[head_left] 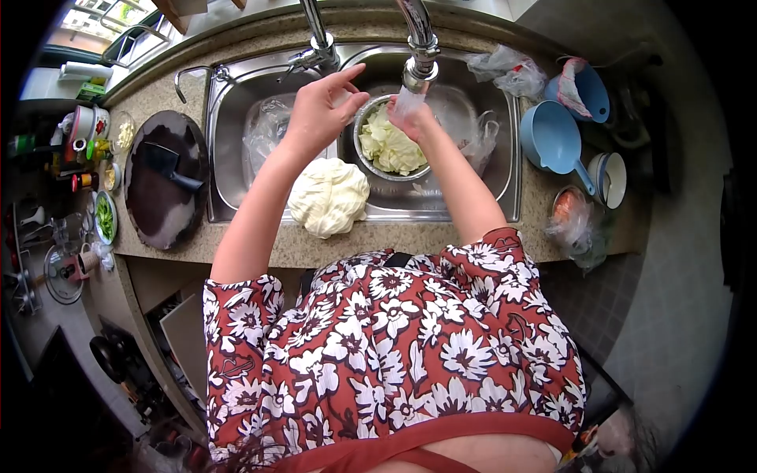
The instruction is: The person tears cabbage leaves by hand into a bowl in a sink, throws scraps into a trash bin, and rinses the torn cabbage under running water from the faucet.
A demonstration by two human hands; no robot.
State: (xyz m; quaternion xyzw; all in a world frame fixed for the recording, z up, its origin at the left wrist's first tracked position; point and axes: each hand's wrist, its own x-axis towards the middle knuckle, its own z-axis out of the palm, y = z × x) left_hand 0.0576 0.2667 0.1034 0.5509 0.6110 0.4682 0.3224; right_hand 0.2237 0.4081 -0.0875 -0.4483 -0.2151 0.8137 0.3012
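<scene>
My left hand (325,110) is raised over the sink divider, its fingers apart and nothing in them, near the tap with the side lever (317,59). Water runs from the other tap's spout (419,72) onto my right hand (412,118), whose fingers are partly hidden by the stream. That hand is at the upper right rim of a metal bowl (359,154). Torn pale-green cabbage leaves (390,143) fill the bowl, which sits in the right basin. A cabbage head (329,197) rests on the sink's front edge, below my left forearm.
A round dark chopping board (146,209) with a cleaver (169,165) on it lies left. Plastic bags (270,130) are in the left basin. A blue long-handled scoop (550,135), a bowl (612,177) and a bagged orange item (566,206) stand right.
</scene>
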